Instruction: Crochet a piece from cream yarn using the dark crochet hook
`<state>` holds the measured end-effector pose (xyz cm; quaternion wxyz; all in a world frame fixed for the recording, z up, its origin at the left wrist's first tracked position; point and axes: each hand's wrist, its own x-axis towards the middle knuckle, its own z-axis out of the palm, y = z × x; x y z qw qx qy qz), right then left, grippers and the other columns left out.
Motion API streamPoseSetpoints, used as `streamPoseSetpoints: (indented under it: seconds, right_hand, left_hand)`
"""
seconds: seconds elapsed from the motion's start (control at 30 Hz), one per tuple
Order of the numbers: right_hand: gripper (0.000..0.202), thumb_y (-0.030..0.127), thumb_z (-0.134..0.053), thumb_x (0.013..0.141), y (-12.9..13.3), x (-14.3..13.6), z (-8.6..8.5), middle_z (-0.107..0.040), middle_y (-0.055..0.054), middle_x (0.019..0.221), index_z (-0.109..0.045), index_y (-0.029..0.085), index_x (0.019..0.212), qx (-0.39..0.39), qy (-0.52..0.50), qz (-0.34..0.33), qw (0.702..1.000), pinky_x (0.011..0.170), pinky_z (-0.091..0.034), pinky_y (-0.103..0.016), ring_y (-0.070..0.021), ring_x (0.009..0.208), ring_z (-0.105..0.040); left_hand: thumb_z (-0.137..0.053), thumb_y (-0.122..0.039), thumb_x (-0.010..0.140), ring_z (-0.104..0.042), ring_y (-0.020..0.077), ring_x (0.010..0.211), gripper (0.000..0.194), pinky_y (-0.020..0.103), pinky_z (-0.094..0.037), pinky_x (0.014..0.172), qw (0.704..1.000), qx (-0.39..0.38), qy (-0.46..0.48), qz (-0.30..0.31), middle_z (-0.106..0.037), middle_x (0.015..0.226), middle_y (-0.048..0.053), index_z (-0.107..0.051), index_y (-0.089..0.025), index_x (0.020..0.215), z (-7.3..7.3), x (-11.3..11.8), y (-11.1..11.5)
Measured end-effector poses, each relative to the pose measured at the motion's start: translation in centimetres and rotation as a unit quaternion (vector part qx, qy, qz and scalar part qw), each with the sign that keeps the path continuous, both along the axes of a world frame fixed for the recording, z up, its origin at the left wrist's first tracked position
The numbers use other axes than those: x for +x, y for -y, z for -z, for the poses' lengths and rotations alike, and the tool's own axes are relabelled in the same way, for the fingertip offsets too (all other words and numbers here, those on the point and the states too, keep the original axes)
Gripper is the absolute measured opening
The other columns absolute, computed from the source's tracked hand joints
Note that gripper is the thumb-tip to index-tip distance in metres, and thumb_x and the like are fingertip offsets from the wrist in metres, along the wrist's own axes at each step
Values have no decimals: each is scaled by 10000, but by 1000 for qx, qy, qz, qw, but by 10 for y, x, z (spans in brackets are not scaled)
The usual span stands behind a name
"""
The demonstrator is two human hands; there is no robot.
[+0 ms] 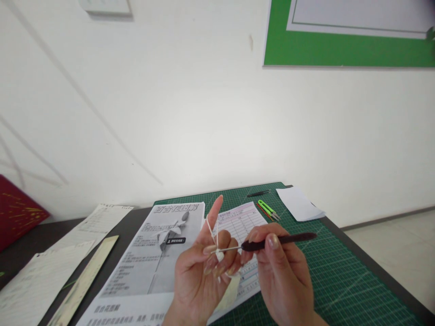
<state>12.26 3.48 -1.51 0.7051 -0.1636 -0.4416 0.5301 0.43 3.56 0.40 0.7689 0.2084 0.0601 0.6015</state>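
Note:
My right hand (282, 267) grips the dark handle of a crochet hook (278, 241), its thin metal shaft pointing left. White yarn (218, 233) loops over the raised index finger of my left hand (200, 267) and runs down to the hook's shaft. Thumb and curled fingers of that hand pinch a small white crochet piece (219, 256) just below the shaft. The hook's tip lies by the left thumb, too small to make out clearly. Some pale material (230, 292) shows under the left hand; its kind is unclear.
Beneath my hands are a printed sheet with a flower picture (136, 267) and a form (238, 222), on a green cutting mat (340, 280). Green thread snips (268, 209), dark tweezers (258, 193) and white paper (299, 203) lie farther back. A ruler (84, 280) and handwritten sheets (44, 271) lie left.

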Motion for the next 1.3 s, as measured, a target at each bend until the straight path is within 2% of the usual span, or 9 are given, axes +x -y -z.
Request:
streamPoseSetpoints:
  seconds: [0.13, 0.27, 0.47, 0.57, 0.67, 0.77, 0.97, 1.1, 1.3]
  right_hand:
    - [219, 326, -507, 938, 4, -3, 1, -639, -25, 729, -692, 231, 868, 29, 37, 24, 999, 634, -468, -312, -171, 664, -593]
    - [213, 351, -516, 925, 8, -6, 2, -639, -30, 690, -705, 258, 897, 95, 70, 77, 990, 590, -451, -313, -177, 632, -578]
    - [202, 297, -486, 940, 2, 4, -1, -682, -47, 732, -655, 254, 1042, 246, 174, 91, 949, 586, -494, -328, -188, 644, -610]
    - [207, 282, -475, 948, 0, 6, -1, -696, -52, 760, -633, 245, 1076, 275, 193, 101, 936, 616, -513, -336, -186, 672, -643]
    - [204, 282, -473, 949, 1, 4, 2, -693, -50, 757, -634, 246, 1068, 262, 188, 106, 940, 611, -511, -339, -187, 673, -635]
    - [204, 316, -464, 952, 3, 2, 6, -662, -38, 700, -645, 252, 1021, 222, 147, 120, 956, 576, -494, -335, -191, 649, -602]
    - [198, 337, -488, 946, 9, -3, 6, -626, -24, 680, -662, 245, 925, 129, 78, 101, 983, 573, -465, -303, -163, 632, -570]
    - [176, 360, -549, 919, 11, -5, 4, -603, -1, 662, -669, 240, 871, 90, 40, 111, 989, 568, -445, -279, -137, 601, -554]
    - [253, 359, -483, 956, 3, 2, 5, -562, 21, 597, -636, 225, 806, 33, 28, 64, 997, 534, -433, -239, -115, 546, -522]
  left_hand:
    - [-529, -40, 705, -424, 87, 463, 638, 235, -457, 563, 1000, 6, -6, 2, -503, 521, -41, -530, -171, 1329, 0, 0, 0]
    - [-560, -49, 695, -448, 107, 495, 666, 227, -451, 525, 1000, 14, -3, -6, -518, 536, -30, -510, -167, 1348, 4, -3, 0]
    - [-561, -40, 697, -409, 101, 494, 628, 199, -405, 489, 1000, 21, 16, -8, -430, 512, -42, -555, -142, 1317, 6, -3, 0]
    - [-556, -46, 692, -364, 103, 498, 615, 204, -398, 490, 1000, 22, 14, -9, -361, 517, -52, -578, -143, 1299, 5, -2, 0]
    - [-546, -47, 698, -296, 100, 499, 627, 210, -394, 506, 1000, 22, 8, -13, -305, 523, -65, -564, -160, 1315, 5, -3, -1]
    - [-533, -57, 712, -247, 100, 492, 611, 210, -376, 493, 999, 38, 11, -14, -276, 530, -70, -562, -152, 1315, 5, -5, -3]
    - [-518, -45, 703, -215, 104, 484, 584, 209, -383, 498, 999, 43, 4, -22, -251, 511, -77, -589, -133, 1276, 4, -7, 0]
    - [-519, -57, 701, -235, 105, 485, 574, 207, -387, 494, 999, 42, -8, -28, -272, 504, -70, -602, -135, 1264, 2, -7, 0]
    - [-510, -55, 725, -351, 113, 509, 624, 235, -430, 534, 999, 43, -20, -5, -400, 525, -35, -548, -182, 1335, 2, -6, -1]
